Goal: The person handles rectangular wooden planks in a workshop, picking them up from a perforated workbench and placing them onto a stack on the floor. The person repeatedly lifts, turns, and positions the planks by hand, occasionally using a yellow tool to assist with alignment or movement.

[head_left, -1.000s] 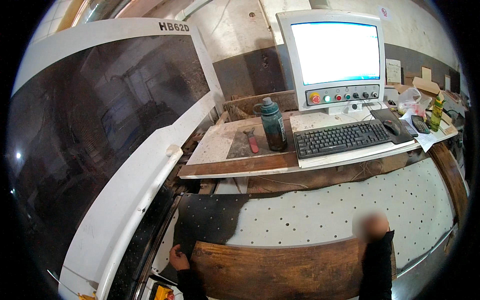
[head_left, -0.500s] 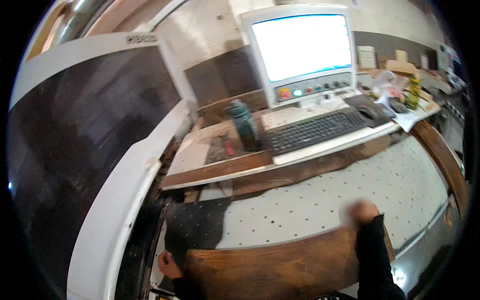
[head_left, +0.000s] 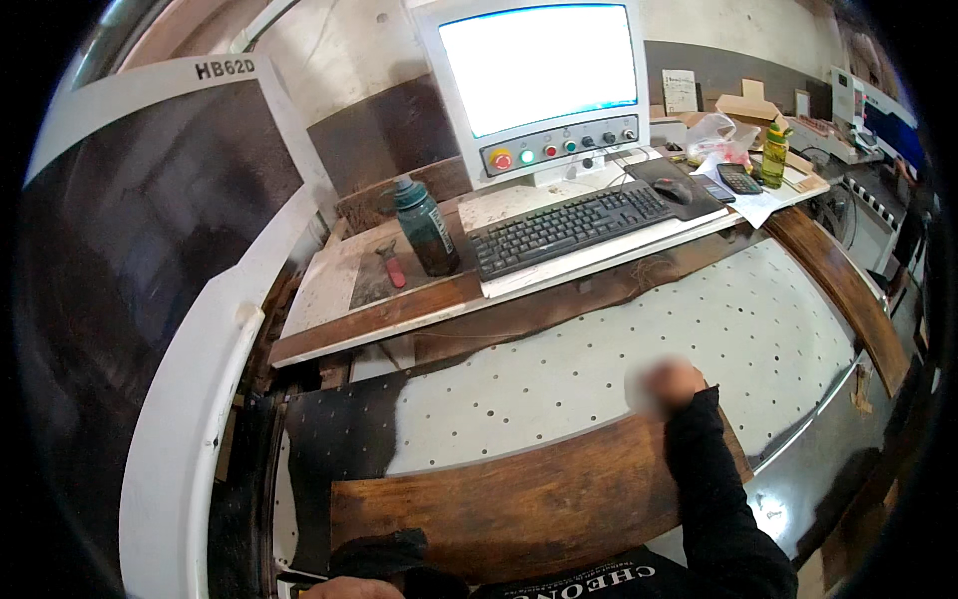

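My right hand (head_left: 667,387) rests on the far edge of the brown wooden board (head_left: 519,499), though it's blurred, so I can't tell whether the fingers are closed. My left hand (head_left: 349,587) barely peeks in at the bottom edge near the board's near corner; its grip is hidden. The board lies flat on the white perforated table (head_left: 639,349). Beyond it sit the keyboard (head_left: 569,228) and green bottle (head_left: 424,226).
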Available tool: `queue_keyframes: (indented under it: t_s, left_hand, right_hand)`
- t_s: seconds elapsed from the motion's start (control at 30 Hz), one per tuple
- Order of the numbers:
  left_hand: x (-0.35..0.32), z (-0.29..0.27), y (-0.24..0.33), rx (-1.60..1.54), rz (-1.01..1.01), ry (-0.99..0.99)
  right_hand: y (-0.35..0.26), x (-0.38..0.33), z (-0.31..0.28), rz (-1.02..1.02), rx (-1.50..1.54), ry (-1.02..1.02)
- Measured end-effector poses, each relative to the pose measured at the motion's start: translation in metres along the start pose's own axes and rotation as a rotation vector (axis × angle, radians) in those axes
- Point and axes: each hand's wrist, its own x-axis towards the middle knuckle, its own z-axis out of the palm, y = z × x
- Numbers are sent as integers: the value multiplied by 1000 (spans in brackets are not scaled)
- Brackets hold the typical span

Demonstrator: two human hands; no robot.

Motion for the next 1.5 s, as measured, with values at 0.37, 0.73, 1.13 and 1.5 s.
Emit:
queue_keyframes:
  t_s: [0.37, 0.73, 1.13, 1.5]
  left_hand:
    - [-1, 30, -2, 151, -116, 238]
    - [-9, 29, -6, 234, 66, 294]
    - [-14, 11, 10, 370, 157, 176]
    - [-43, -70, 17, 428, 73, 625]
  right_hand:
    - [-59, -29, -59, 224, 35, -15]
    - [-61, -30, -65, 229, 22, -31]
    - [-58, -32, -60, 202, 67, 45]
    - [-44, -13, -41, -128, 419, 640]
